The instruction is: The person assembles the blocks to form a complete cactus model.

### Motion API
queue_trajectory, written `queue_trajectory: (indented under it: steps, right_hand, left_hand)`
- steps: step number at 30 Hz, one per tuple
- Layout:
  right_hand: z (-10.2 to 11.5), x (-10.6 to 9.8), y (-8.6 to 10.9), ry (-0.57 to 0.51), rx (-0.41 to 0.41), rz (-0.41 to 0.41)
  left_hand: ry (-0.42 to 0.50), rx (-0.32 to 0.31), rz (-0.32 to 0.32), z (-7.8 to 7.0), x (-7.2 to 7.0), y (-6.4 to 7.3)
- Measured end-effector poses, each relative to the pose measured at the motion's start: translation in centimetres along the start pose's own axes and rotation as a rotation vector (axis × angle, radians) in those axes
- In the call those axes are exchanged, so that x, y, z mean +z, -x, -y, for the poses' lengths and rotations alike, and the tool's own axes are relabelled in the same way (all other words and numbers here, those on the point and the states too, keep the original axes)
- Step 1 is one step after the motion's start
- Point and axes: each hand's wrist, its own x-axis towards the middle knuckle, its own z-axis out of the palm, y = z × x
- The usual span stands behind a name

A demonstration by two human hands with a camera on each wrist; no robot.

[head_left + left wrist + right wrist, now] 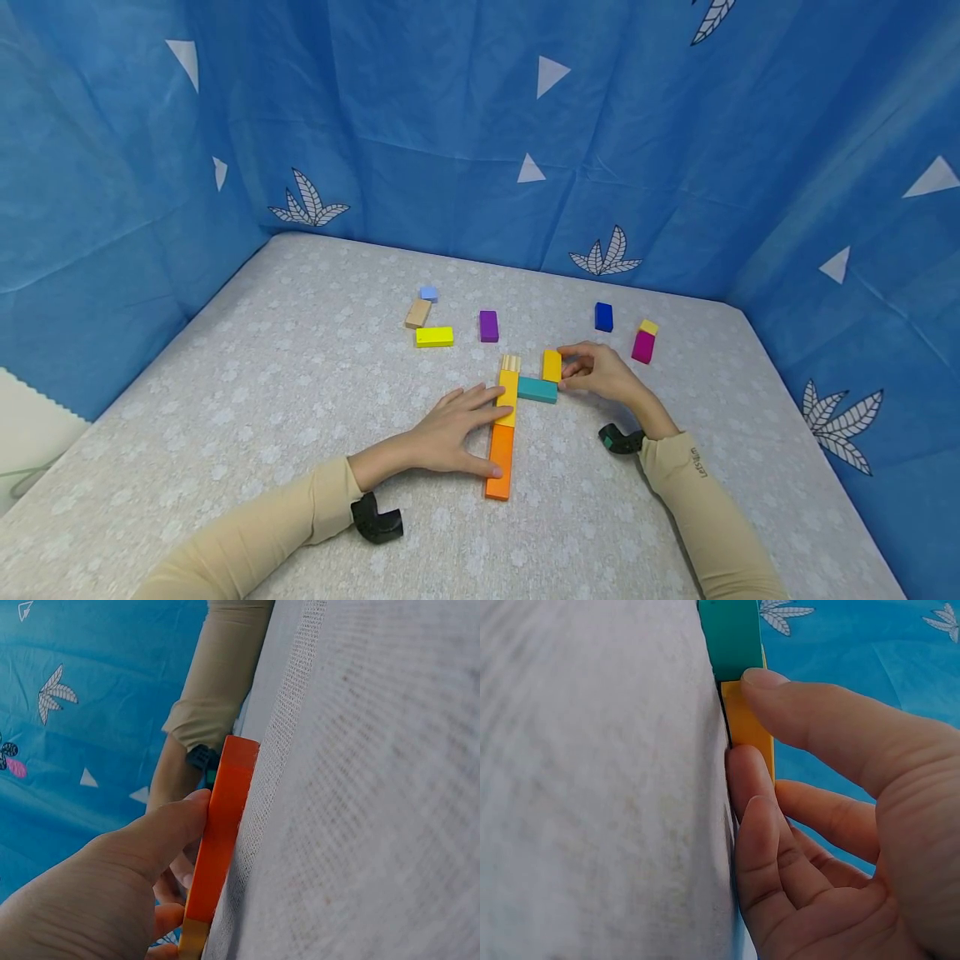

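My left hand (pixel 453 429) lies spread along a row of blocks, fingertips on a golden-yellow block (pixel 507 410) and thumb on an orange block (pixel 499 467) end to end with it. In the left wrist view the thumb touches the side of the orange block (pixel 225 825). A teal block (pixel 537 390) juts right from the row. Against its far right side stands a smaller yellow block (pixel 551 366). My right hand (pixel 600 372) holds that block with curled fingers at its right side. Its thumb meets the corner where teal and yellow touch (pixel 748 712).
Ridged pale pieces (pixel 510 363) sit at the row's far end. Farther back lie a bright yellow block (pixel 435 337), a tan block (pixel 418 313), a light blue block (pixel 428 293) and a purple block (pixel 489 326). Back right are a dark blue block (pixel 603 317) and a magenta block (pixel 642 347).
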Motion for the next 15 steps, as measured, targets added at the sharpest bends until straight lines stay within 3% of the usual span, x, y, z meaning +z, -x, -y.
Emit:
queue_trajectory:
  steps: [15]
  right_hand:
    - [-0.07,0.10,-0.01,0.008,0.003,-0.001]
  left_hand:
    - [-0.001,0.005,-0.002,-0.07,-0.10,0.08]
